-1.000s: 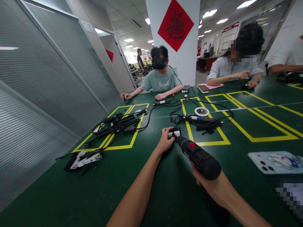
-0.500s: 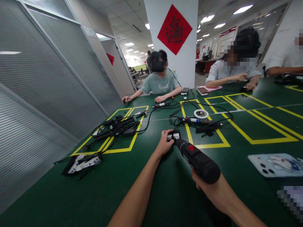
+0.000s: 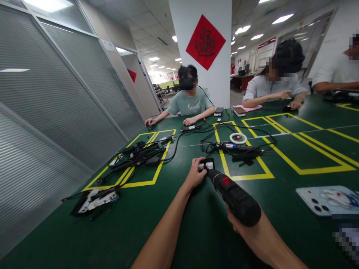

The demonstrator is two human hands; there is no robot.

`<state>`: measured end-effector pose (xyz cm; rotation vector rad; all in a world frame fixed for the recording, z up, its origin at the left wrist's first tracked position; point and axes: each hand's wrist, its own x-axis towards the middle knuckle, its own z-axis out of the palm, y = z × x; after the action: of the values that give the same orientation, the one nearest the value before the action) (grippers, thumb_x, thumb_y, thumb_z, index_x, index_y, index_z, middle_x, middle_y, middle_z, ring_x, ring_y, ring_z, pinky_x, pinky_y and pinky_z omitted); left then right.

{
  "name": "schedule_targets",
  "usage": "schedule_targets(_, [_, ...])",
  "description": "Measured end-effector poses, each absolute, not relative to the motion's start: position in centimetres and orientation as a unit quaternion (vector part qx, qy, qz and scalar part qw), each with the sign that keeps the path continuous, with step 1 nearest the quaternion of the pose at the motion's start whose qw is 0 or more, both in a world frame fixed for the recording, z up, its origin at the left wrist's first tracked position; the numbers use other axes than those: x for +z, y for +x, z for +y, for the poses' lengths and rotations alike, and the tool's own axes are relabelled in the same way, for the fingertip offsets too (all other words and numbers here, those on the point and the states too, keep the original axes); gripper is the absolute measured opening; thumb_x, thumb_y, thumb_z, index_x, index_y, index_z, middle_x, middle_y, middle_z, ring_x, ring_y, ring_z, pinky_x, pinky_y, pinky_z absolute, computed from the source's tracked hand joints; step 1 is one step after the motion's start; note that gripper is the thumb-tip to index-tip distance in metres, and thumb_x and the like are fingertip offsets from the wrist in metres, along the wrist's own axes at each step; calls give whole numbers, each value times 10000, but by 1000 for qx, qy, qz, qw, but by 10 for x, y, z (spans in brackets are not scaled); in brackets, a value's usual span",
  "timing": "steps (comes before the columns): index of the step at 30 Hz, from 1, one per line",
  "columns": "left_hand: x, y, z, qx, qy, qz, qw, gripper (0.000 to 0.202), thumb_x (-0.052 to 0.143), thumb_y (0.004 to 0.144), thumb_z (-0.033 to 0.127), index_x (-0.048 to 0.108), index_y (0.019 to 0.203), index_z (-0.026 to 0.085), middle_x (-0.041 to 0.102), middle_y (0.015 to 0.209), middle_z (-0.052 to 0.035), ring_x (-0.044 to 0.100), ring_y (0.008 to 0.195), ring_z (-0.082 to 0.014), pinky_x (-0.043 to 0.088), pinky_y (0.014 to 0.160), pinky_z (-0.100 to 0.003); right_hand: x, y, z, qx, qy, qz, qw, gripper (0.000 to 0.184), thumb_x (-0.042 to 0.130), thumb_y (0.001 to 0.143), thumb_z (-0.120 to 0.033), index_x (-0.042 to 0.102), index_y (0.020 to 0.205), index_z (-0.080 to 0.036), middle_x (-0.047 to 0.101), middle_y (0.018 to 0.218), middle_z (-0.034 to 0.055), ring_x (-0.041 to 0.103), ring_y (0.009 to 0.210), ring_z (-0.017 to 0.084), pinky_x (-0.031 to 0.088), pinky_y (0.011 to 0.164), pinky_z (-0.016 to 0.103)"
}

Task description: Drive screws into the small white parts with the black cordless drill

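Note:
A black cordless drill (image 3: 235,198) is held in my right hand (image 3: 246,228), its fingers wrapped round the grip below the body. The drill's front end points away from me at a small black case (image 3: 211,163) with a whitish inside. My left hand (image 3: 196,173), a ring on one finger, grips the left side of that case on the table. Whether the bit touches the case I cannot tell, since the drill's nose and my fingers cover that spot.
The green table (image 3: 117,239) bears yellow tape rectangles. Black cables (image 3: 140,153) lie left, near a black-and-white pouch (image 3: 97,200). Ahead right are a soldering-iron-like tool (image 3: 238,147) and a white ring (image 3: 238,138). A phone (image 3: 328,200) lies right. Several people sit across.
The view has tilted slightly, so the scene sits a little lower. Both hands, the drill and the case keep nearly the same positions relative to each other.

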<state>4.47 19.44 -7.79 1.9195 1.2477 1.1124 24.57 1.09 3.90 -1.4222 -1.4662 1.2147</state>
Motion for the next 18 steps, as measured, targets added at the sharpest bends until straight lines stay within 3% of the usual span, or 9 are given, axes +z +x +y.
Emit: schedule_targets(18, [-76,45,192,419,720,470,291,496,557,733,84,538,1213,209,476,1194,-74,491,1135,-204,382,1028,-365,34,244,11,456,-560,-581,375,252,622,736,-276,636,979,-212,595,603,-6,594,589,186,476,550,278])
